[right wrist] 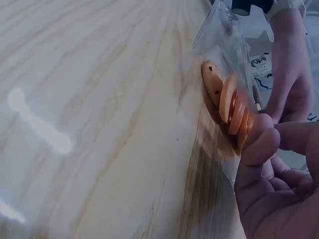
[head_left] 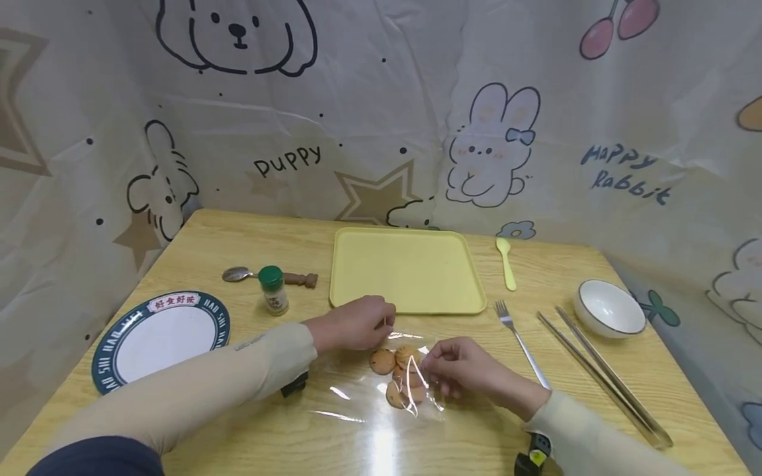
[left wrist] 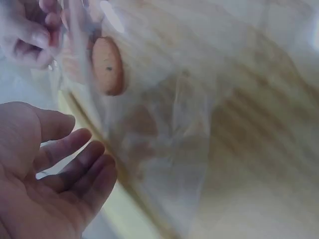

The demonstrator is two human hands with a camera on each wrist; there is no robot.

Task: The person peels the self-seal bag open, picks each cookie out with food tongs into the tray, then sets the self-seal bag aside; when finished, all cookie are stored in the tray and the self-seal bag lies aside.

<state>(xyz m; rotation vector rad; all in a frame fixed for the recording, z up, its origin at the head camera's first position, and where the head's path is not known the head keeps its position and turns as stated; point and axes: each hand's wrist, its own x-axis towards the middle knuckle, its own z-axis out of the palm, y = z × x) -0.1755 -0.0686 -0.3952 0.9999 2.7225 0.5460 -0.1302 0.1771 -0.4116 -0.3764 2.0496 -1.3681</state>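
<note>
A clear plastic bag (head_left: 339, 393) with several round, dark-specked cookies (head_left: 382, 361) lies at the front middle of the table. My right hand (head_left: 467, 367) pinches the bag's right side between thumb and forefinger, close beside the cookies (right wrist: 228, 97), as the right wrist view shows. Over the bag's far side, near the front edge of the yellow tray (head_left: 407, 271), is my left hand (head_left: 355, 322). In the left wrist view this left hand (left wrist: 60, 169) has loosely bent fingers with nothing between them, and a cookie (left wrist: 107, 66) shows through the plastic.
On the left are a blue-rimmed plate (head_left: 223, 324), a green-capped shaker (head_left: 273, 291) and a brown-handled spoon (head_left: 237, 274). To the right lie a yellow spoon (head_left: 507, 263), a fork (head_left: 522, 344), long metal tongs (head_left: 607, 377) and a white bowl (head_left: 610, 307). A printed cloth (head_left: 369, 119) hangs behind.
</note>
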